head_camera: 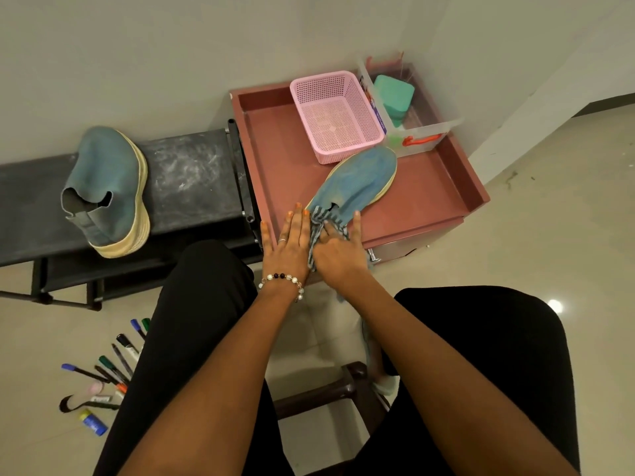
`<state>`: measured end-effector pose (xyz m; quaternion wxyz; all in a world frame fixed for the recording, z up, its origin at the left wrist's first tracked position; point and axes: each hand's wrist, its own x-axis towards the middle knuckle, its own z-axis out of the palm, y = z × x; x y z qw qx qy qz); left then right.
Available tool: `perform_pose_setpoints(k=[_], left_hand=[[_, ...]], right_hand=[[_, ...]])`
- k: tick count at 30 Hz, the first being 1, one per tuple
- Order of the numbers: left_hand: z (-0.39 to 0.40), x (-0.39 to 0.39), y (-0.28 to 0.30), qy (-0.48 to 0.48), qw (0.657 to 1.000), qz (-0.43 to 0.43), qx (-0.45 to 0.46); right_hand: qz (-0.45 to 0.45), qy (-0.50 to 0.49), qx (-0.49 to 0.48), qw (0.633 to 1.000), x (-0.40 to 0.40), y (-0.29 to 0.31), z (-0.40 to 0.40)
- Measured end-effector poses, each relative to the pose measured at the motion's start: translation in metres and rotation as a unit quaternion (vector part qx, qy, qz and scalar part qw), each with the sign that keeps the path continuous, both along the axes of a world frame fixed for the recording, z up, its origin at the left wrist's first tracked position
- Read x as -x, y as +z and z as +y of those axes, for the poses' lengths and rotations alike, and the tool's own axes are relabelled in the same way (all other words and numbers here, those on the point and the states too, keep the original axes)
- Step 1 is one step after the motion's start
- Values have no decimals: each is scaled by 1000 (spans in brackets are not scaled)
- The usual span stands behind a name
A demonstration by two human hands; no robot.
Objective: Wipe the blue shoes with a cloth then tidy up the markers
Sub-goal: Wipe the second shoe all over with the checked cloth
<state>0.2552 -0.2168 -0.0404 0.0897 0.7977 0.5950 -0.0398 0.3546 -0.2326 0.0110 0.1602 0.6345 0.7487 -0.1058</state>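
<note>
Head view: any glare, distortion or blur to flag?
Head view: one glare spot on the floor tiles; wide-angle bending shows on the wall edges and black rack; warm, dim light with soft shadows; the hands, the shoe on the red tray and the markers stay reasonably sharp.

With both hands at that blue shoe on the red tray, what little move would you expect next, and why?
Probably a stroke of the striped grey cloth forward toward the toe. The right hand presses the cloth at the heel opening of the blue fabric shoe, the left hand lies flat beside it, and the shoe's front looks dusty and uncovered.
</note>
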Motion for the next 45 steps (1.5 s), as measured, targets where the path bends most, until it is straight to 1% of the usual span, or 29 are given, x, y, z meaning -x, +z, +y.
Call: perform_pose_setpoints(k=[3,5,8,10,12,16,18,20,21,23,24,25,26,27,28,29,30,31,32,34,35,36,37,38,39,40,42,43,45], left_hand=[[1,0,4,7,1000,-11,17],[1,0,6,4,999,-20,25],[-2,1,3,-1,1000,-16,10],[-2,1,3,-6,1000,-9,13],[-2,0,4,-3,1000,-13,16],[2,1,7,-4,999,-15,43],[3,2,5,-1,999,-15,40],[2,1,4,-4,999,-18,41],[1,1,4,-6,999,-19,40],[-1,-1,6,-7,999,-24,26],[-1,-1,9,-6,999,-29,19],[-1,-1,9,-6,999,-34,16],[-1,0,8,-6,999,-39,16],[-1,1,6,-7,999,-40,17],[-1,2,6,-7,999,-37,17],[-1,2,5,-9,999,-29,18],[-1,3,7,-12,999,-20,26],[-1,2,8,-15,999,-16,35],[-2,2,9,-17,999,-17,43],[-3,0,12,-14,999,-20,37],[-4,0,10,-12,999,-21,22],[-6,0,10,-13,1000,-22,-6],[-8,0,9,-16,999,-18,-40],[-10,0,9,-22,997,-13,-75],[-12,-1,7,-32,994,-7,-106],[-14,-2,6,-42,991,-4,-130],[-16,-4,5,-68,983,3,-172],[-18,-5,4,-82,979,14,-186],[-21,-5,0,-91,976,39,-194]], right_hand=[[-4,-35,0,999,10,-3,13],[17,-41,17,999,6,-3,8],[63,-4,22,998,-8,1,-7],[71,23,20,997,-13,3,-15],[58,19,8,998,-13,1,-13],[4,-6,-9,1000,2,-9,9],[12,-18,-12,1000,5,-15,14],[52,4,-4,999,-5,-17,12],[87,25,-2,996,-13,-17,10],[203,49,12,978,-34,-11,5],[263,28,38,964,-45,-9,2],[323,-21,67,944,-55,-7,-4],[381,-96,86,915,-65,-3,-9],[433,-190,86,877,-73,1,-13],[465,-295,80,831,-82,3,-14],[480,-405,67,776,-91,4,-14],[489,-502,48,712,-99,7,-13],[508,-573,25,642,-107,9,-13],[537,-620,2,572,-115,12,-12],[614,-648,7,450,-128,17,-12],[658,-634,27,406,-130,22,-13],[697,-607,47,379,-130,27,-14],[727,-572,52,375,-128,33,-14],[738,-543,41,398,-122,37,-12],[733,-523,9,435,-115,37,-10],[717,-505,-36,480,-107,36,-8],[661,-451,-136,584,-90,29,-2],[620,-400,-183,650,-81,26,0],[516,-233,-263,781,-65,15,4]])
